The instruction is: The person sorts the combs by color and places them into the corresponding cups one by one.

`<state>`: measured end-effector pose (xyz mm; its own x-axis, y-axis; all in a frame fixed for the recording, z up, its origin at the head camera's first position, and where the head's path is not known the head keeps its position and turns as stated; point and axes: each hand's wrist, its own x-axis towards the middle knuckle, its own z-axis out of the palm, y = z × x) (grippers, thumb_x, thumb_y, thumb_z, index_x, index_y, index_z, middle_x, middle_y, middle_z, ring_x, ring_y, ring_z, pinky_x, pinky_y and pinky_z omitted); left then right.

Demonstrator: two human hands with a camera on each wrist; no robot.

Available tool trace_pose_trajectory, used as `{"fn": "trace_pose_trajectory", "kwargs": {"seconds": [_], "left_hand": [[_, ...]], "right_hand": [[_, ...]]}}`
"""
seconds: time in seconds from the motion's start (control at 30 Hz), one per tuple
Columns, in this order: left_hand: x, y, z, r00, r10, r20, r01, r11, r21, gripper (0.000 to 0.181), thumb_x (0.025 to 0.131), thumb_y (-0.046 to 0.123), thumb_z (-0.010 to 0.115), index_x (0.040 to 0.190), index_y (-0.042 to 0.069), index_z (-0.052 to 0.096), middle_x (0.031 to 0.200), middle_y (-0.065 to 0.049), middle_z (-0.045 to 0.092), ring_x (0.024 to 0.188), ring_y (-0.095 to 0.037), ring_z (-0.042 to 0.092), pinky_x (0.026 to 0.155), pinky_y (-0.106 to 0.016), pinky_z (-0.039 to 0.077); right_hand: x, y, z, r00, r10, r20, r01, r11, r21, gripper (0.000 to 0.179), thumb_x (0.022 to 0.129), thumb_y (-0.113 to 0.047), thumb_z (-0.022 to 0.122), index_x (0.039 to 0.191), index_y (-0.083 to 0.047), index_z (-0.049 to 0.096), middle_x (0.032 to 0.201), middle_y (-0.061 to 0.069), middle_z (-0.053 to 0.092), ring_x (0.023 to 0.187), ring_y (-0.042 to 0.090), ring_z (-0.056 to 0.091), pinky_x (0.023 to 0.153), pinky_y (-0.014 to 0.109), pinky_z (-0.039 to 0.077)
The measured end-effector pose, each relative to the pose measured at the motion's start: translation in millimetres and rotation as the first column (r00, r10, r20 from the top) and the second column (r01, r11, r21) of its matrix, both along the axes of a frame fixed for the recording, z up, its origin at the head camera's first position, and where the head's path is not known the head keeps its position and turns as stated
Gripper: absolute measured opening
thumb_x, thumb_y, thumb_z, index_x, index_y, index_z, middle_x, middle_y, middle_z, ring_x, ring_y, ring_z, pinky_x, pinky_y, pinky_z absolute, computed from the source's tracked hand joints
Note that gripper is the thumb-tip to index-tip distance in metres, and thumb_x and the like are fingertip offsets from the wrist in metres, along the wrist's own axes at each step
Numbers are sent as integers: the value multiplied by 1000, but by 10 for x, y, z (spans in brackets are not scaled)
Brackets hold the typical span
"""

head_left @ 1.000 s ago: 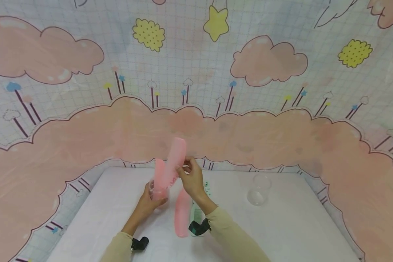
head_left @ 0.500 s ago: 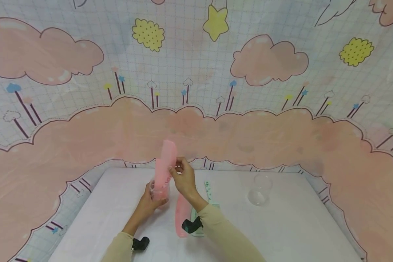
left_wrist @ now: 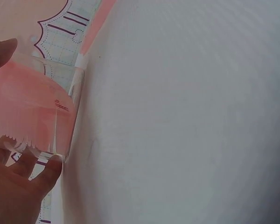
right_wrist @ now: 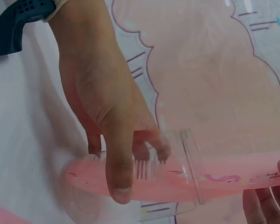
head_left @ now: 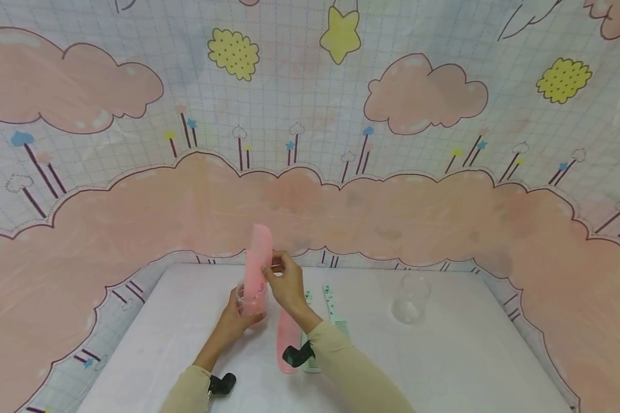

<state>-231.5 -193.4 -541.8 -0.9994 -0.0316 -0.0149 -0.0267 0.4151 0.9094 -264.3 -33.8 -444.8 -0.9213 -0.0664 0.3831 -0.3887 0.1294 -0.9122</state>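
In the head view my left hand grips a clear cup, thumb across its front. Above the table, my right hand pinches a pink comb by its edge. This comb stands nearly upright, its lower part overlapping the cup's mouth. A second pink comb is mostly hidden behind it. Through the cup's wall, the right wrist view shows pink plastic and comb teeth inside. From the left wrist view, the cup's base is tilted, close to the white tabletop.
Another pink comb lies on the white table. Beside it lie two green combs, one further right and one partly under my right forearm. A second clear cup stands at the right. A patterned cloth hangs behind.
My right hand has moved left and slightly down with the pink comb, which has turned more upright and now covers the other comb at the cup. The left hand holds the cup in place.
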Motion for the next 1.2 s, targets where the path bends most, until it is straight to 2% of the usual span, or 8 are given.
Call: {"fn": "trace_pose_trajectory", "kwargs": {"seconds": [0.17,0.3,0.53,0.83,1.0,1.2], "left_hand": [[-2,0,-6,1000,-1,-7,1,1000,-16,102,83,29,78,156,12,9,156,-18,29,135,-38,42,107,-59,42],[-1,4,-13,1000,-2,-14,1,1000,-24,102,83,28,78,156,11,9,155,-20,30,133,-38,43,106,-58,42],[8,-6,-19,1000,-6,-26,6,1000,-19,106,81,32,80,156,10,9,155,-24,30,139,-41,38,111,-61,36],[31,-4,-2,998,-21,-54,21,1000,-4,106,81,31,80,155,7,8,155,-27,29,140,-42,37,113,-61,33],[32,-4,-15,998,-17,-59,16,1000,-16,106,81,32,80,155,7,8,155,-27,29,138,-40,38,112,-61,34],[13,-16,-27,999,-14,-39,13,1000,-22,107,81,35,80,156,9,7,157,-26,26,138,-41,37,112,-62,33]], "right_hand": [[-6,-21,-60,998,-31,-47,34,998,58,19,86,-10,71,105,-9,66,95,8,71,82,11,67,72,20,56],[-6,-36,-123,995,-51,-91,60,994,96,16,85,-11,72,100,-8,68,87,5,70,77,6,64,68,18,54],[19,-40,-183,999,-44,15,42,992,122,12,87,-17,73,97,-11,72,83,2,71,77,5,62,69,18,52],[31,-43,-274,998,-44,42,38,990,132,14,83,-15,77,94,-11,69,81,1,70,73,1,60,70,16,51],[51,-42,-300,997,-46,61,37,989,143,13,85,-17,76,94,-11,70,81,1,70,74,1,60,71,16,51],[46,-44,-313,998,-33,53,25,988,155,10,85,-17,75,91,-11,70,80,1,70,73,1,59,70,16,51]]}}
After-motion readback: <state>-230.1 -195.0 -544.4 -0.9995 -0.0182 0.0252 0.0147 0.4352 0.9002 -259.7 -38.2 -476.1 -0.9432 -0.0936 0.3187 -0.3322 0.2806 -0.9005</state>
